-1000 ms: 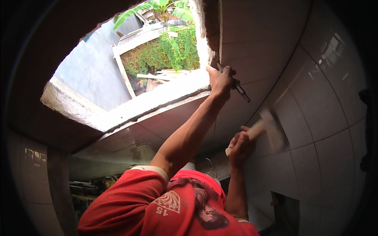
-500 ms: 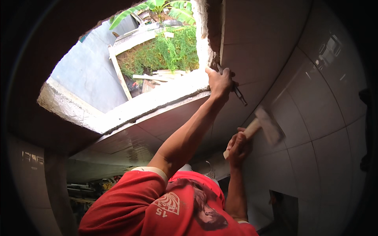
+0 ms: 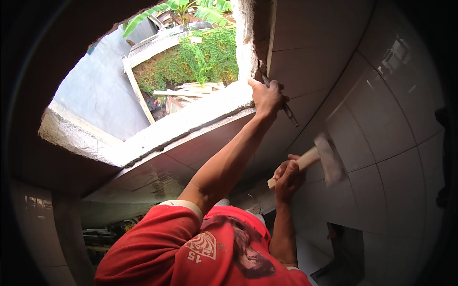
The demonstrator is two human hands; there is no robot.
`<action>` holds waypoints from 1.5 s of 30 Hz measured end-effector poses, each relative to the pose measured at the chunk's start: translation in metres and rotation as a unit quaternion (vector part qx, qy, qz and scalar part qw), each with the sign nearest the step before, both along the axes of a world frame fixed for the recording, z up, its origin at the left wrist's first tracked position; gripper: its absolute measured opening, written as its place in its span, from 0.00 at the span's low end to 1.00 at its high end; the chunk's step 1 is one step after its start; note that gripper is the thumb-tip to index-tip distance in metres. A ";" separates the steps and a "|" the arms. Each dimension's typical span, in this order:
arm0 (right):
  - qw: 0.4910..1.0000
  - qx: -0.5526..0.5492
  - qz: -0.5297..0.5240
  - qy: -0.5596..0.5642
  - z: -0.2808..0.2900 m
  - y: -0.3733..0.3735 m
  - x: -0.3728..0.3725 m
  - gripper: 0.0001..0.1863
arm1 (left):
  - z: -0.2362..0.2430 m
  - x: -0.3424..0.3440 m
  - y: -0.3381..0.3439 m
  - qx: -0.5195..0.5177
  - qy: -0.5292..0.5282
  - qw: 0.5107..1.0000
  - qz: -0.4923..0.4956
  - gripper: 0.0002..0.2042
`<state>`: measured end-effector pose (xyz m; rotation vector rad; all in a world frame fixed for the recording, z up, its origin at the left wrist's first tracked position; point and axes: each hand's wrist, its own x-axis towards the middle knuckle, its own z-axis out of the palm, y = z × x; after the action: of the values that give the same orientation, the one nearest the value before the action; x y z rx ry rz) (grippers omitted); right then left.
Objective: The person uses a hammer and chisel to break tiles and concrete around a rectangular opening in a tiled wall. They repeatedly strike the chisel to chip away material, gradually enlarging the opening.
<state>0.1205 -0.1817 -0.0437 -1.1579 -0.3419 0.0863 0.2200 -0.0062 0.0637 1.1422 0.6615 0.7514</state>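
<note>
Just above the centre of the frame, the left hand [image 3: 268, 97] is up at the lower right corner of a rough-edged wall opening [image 3: 244, 50], wrapped around a slim metal chisel [image 3: 290, 116]. Look at that left forearm [image 3: 228, 157]: a long diagonal, rising from the sleeve of the red shirt [image 3: 152, 248] at lower centre towards the upper right, elbow only lightly bent. One digit sticks out to the upper left, by the pale edge, while the others curl round the tool.

And the chisel's line is clear: its long axis slants from upper left to lower right, the upper end pointing into the corner of the opening, the struck end jutting out below the fist towards the lower right. Whether the tip bites into the masonry, I cannot tell.

Down to the right hand [image 3: 289, 177], right of centre: clenched firmly round a hammer [image 3: 309, 158], low on its wooden handle, the butt poking out at lower left. That forearm [image 3: 285, 236] stands nearly upright, wrist beneath the grip. The handle climbs to the right; the head, blurred, lies across it, its own long axis steep, upper left to lower right. It sits below and right of the chisel's free end, clearly apart, before the tiled wall [image 3: 386, 119].
</note>
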 end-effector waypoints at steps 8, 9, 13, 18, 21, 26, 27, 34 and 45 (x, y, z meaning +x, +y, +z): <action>0.998 -0.046 0.029 0.016 -0.007 -0.004 -0.004 0.19 | -0.001 -0.002 0.005 0.053 0.032 0.998 0.019 0.22; 0.998 -0.054 0.030 0.007 -0.007 -0.006 -0.004 0.20 | -0.001 -0.003 0.005 0.057 0.036 0.998 0.014 0.22; 0.992 -0.105 0.065 0.001 -0.015 -0.015 -0.005 0.20 | -0.001 -0.006 0.007 0.071 0.027 0.997 0.006 0.22; 0.991 -0.122 0.047 0.028 -0.034 -0.038 -0.014 0.19 | -0.015 -0.019 0.020 0.107 -0.002 0.994 -0.009 0.24; 0.991 -0.120 0.024 0.053 -0.045 -0.056 -0.020 0.18 | -0.021 -0.031 0.027 0.101 -0.009 0.995 -0.016 0.16; 0.983 -0.148 -0.006 0.112 -0.060 -0.079 -0.031 0.18 | -0.021 -0.073 0.017 0.101 0.020 0.994 -0.039 0.18; 0.981 -0.134 -0.021 0.141 -0.064 -0.082 -0.034 0.16 | -0.023 -0.083 0.008 0.088 0.017 0.995 -0.050 0.21; 0.957 -0.216 -0.042 0.187 -0.099 -0.120 -0.051 0.19 | -0.084 -0.155 -0.066 0.029 0.099 0.973 -0.208 0.25; 0.884 -0.244 -0.148 0.370 -0.129 -0.189 -0.084 0.25 | -0.245 -0.116 -0.101 -0.024 0.323 0.857 -0.399 0.13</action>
<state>0.0366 -0.3705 -0.1722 -1.5622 0.5705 0.3500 0.1040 -0.1077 -0.1815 1.4769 0.6599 -0.3882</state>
